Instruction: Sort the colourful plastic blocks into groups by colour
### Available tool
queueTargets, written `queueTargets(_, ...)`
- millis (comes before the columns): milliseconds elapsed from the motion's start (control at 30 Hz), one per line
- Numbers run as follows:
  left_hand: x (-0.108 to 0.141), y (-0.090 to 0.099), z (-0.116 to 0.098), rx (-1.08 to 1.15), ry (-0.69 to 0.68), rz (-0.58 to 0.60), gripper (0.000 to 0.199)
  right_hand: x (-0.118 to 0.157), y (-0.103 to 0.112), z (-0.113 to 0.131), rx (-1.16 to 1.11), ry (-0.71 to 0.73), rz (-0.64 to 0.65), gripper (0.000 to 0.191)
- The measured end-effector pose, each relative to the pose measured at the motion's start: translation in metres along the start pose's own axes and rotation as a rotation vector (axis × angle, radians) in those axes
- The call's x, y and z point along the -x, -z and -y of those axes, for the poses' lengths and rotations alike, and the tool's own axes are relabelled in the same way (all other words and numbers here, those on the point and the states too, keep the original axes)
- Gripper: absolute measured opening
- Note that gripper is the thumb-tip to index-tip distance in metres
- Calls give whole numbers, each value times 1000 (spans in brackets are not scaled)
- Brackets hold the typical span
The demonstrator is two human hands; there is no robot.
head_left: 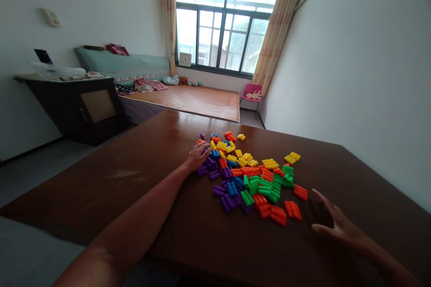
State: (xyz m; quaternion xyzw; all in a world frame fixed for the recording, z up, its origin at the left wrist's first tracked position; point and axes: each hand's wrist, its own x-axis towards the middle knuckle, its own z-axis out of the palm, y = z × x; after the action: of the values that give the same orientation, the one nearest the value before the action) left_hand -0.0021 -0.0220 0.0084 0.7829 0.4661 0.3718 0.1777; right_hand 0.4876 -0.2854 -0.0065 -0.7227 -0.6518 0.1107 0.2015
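Observation:
A loose pile of small plastic toy building pieces, each like joined rounded tubes, lies on the brown table [134,193]. My left hand [198,156] rests at the pile's far left edge, fingers stretched out beside purple pieces [211,162] and an orange one; its fingertips partly cover what is under them. To the right of the pile, my right hand [332,222] hovers with thumb and fingers spread and nothing between them. Nearest to it are orange pieces [292,210]. Green pieces [266,188] fill the middle, and yellow pieces [247,159] lie farther back.
Beyond the table stands a bed [202,98] with cloths and soft toys, below a window [222,36]. A dark cabinet [74,107] is at the left. By the right wall, a pink chair [252,92] holds a plush toy.

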Motion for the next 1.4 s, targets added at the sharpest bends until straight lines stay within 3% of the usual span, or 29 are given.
queueTargets(200,2,1,-1,-13,5,19,43,-3,-29,36,102,132,15,109)
queueTargets(367,3,1,-2,-65,15,46,44,-18,-44,46,170,164,-23,106)
queueTargets(933,7,5,-16,-143,45,91,44,-55,-62,64,245,206,-40,97)
queueTargets(1400,7,4,-15,-162,32,91,45,-94,-79,93,170,351,-77,91)
